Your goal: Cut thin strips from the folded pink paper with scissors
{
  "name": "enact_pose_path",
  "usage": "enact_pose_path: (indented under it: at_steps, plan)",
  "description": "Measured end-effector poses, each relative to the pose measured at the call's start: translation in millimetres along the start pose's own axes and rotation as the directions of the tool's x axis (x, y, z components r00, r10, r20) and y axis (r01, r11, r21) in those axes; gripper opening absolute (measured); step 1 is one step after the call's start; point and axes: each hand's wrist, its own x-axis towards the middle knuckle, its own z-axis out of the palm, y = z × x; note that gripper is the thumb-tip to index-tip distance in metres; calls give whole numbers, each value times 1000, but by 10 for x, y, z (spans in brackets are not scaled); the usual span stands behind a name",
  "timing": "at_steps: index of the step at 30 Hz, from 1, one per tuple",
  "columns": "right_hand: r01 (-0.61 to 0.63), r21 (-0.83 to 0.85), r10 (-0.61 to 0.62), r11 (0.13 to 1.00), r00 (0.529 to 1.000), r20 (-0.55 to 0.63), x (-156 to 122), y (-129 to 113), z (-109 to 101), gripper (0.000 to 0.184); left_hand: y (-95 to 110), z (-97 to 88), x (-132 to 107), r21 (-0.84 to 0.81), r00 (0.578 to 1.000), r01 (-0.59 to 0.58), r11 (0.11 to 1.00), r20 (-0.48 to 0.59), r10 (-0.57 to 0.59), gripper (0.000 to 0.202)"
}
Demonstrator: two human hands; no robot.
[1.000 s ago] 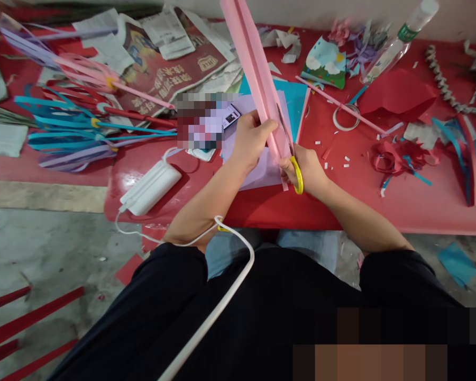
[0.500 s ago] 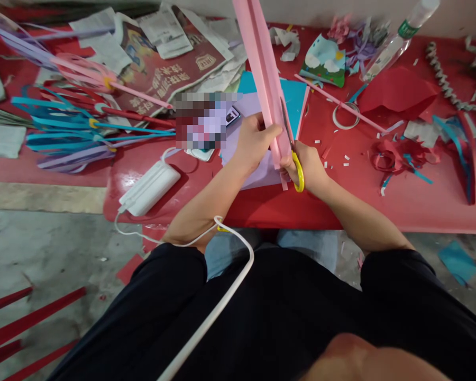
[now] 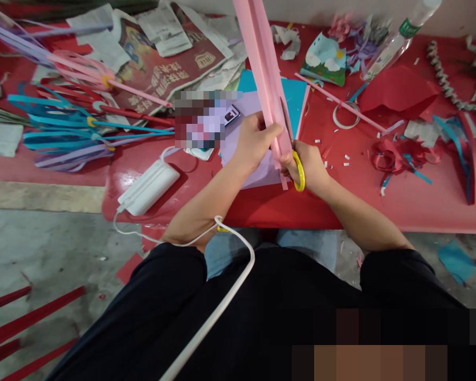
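My left hand (image 3: 256,138) is closed on a long folded strip of pink paper (image 3: 265,69), thumb on top, near its lower end. In my right hand (image 3: 307,164) are scissors with yellow handles (image 3: 299,172). Their dark blades (image 3: 286,119) point away from me along the right edge of the pink strip. The fingers of my right hand also touch the strip's bottom end. Beneath my hands lie sheets of purple paper (image 3: 238,159) on top of blue paper (image 3: 295,98). A narrow pink piece (image 3: 284,182) sticks out below the strip.
Left on the red table (image 3: 206,196) are a white power bank (image 3: 148,185) with a cable, a phone (image 3: 232,115), looped paper flowers (image 3: 63,127) and newspaper (image 3: 170,69). To the right lie a tape roll (image 3: 346,116), a plastic bottle (image 3: 400,42), red paper (image 3: 396,95) and scraps (image 3: 396,153).
Both hands, the pink strip and the scissors look almost unmoved. The view has shifted very slightly.
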Motion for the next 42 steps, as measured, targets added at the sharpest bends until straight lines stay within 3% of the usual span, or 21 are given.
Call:
enact_pose_path:
  at_steps: [9, 18, 28, 32, 37, 42]
  plan:
    - [181, -75, -178, 981, 983, 46, 24, 4, -91, 89, 50, 20, -37, -14, 997, 34, 999, 64, -33, 30]
    - [98, -191, -108, 977, 993, -43, 70, 35, -117, 88, 25, 49, -98, 75, 993, 9, 997, 114, -17, 31]
    - [53, -173, -67, 983, 995, -80, 72, 48, -92, 92, -27, 89, -122, 47, 982, -57, 997, 184, 47, 31]
    - [54, -169, -69, 984, 994, -85, 76, 49, -93, 93, -5, 90, -131, 45, 987, -5, 999, 163, -3, 37]
    - [46, -171, -64, 984, 993, -103, 79, 64, -97, 94, 20, 100, -144, 30, 985, -25, 999, 170, 19, 33]
    - [65, -158, -80, 985, 993, -91, 80, 71, -103, 96, 58, 120, -164, -14, 991, 92, 996, 95, -91, 38]
